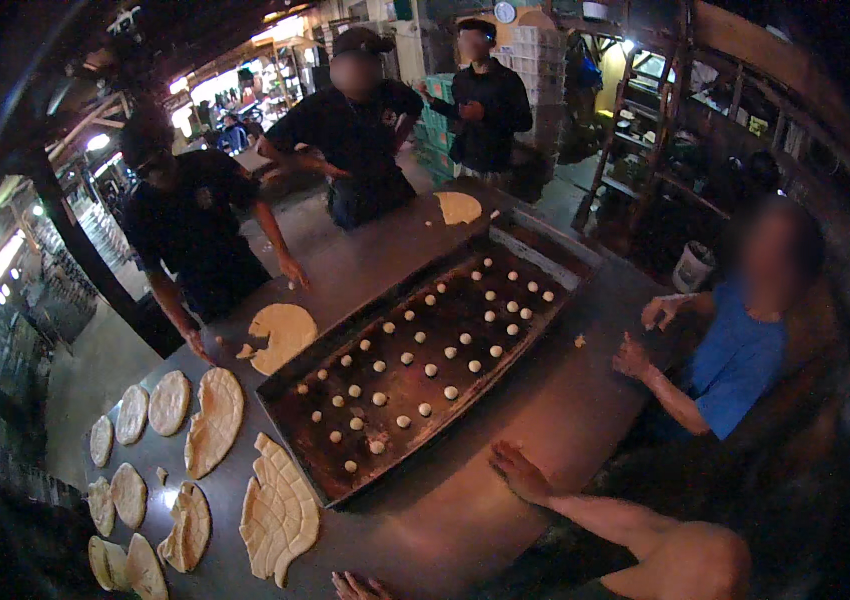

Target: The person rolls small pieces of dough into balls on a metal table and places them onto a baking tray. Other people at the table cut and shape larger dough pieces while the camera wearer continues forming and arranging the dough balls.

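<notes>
My right hand (522,474) reaches in from the lower right and rests palm down on the dark metal table (465,522), its fingers stretched out. No object shows in it. At the bottom edge only the fingers of my left hand (358,587) are visible, spread on the tabletop near a scored sheet of dough (281,512). Between my hands and the far side lies a large rectangular baking tray (392,473) with many small pale dough balls (404,421) spaced across it.
Several flat dough rounds (170,403) lie at the left. A torn dough sheet (285,335) sits behind the tray, another dough piece (460,208) at the far end. People stand opposite; a person in blue (740,365) sits at the right. A white bucket (693,267) stands beyond the table.
</notes>
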A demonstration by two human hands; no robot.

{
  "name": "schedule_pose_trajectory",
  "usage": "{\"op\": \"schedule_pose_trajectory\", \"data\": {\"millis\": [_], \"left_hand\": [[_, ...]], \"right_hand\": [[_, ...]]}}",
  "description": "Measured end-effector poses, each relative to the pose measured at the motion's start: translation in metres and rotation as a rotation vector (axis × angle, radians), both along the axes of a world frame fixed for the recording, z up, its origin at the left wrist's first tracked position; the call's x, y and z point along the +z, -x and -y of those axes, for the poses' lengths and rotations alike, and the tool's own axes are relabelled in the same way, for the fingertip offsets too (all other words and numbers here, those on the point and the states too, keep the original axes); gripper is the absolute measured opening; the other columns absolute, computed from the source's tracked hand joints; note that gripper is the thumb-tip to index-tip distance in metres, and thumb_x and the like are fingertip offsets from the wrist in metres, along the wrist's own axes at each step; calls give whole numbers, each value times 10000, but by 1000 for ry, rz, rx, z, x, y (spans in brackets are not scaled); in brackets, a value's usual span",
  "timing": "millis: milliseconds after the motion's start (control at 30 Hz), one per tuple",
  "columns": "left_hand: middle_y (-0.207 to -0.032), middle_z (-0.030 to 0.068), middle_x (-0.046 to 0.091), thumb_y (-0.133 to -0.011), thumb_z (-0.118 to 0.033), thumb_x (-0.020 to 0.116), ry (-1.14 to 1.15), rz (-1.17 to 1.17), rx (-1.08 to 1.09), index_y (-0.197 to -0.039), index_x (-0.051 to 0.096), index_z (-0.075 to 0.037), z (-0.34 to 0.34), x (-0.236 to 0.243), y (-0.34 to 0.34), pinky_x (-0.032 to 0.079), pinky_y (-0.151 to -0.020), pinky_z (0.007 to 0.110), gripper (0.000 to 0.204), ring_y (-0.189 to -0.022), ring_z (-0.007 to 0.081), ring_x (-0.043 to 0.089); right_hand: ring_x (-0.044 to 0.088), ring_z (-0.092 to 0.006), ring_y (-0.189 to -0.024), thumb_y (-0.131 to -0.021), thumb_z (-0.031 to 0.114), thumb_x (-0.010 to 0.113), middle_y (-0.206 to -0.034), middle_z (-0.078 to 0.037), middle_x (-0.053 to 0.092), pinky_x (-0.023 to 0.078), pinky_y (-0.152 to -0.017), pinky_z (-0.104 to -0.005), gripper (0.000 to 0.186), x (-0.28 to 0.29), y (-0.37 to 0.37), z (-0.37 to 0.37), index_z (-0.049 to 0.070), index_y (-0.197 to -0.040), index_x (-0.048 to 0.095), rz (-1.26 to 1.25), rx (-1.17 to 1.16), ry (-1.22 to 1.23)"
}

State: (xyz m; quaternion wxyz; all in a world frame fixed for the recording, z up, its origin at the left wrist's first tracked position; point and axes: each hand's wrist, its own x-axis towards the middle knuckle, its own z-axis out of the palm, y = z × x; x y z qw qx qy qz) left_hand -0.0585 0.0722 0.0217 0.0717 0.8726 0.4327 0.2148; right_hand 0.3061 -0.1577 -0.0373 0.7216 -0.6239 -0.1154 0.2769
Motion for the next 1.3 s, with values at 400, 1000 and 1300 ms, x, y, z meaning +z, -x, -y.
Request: {"op": "schedule_pose_trajectory", "data": {"millis": [400,1000,1300], "left_hand": [[-1546,285,403,-1015,-272,587,63,11,9,-1489,448,6,2,2,-3,360,-1159,557,567,-1403,472,413],[-1623,231,317,-1001,-200,580,111,-40,33,-1501,406,1,-5,-32,4,250,-1231,530,566,-1499,415,307],[-1631,217,311,-1004,-208,571,107,-13,21,-1504,405,-7,-7,-28,2,240,-1232,543,564,-1516,401,282]], "right_hand": [[472,-313,-1380,-1016,113,599,-1455,-137,531,435,-1145,-399,382,-4,59,112,108,-1397,593,773,347,517],[681,-261,-1000,-865,41,778,-1064,-110,691,564,-864,-365,296,159,-27,-82,-5,-1141,681,910,-123,230],[682,-322,-1007,-915,127,722,-1054,-137,702,549,-879,-410,246,155,-147,-211,7,-1130,706,1076,70,340]]}}
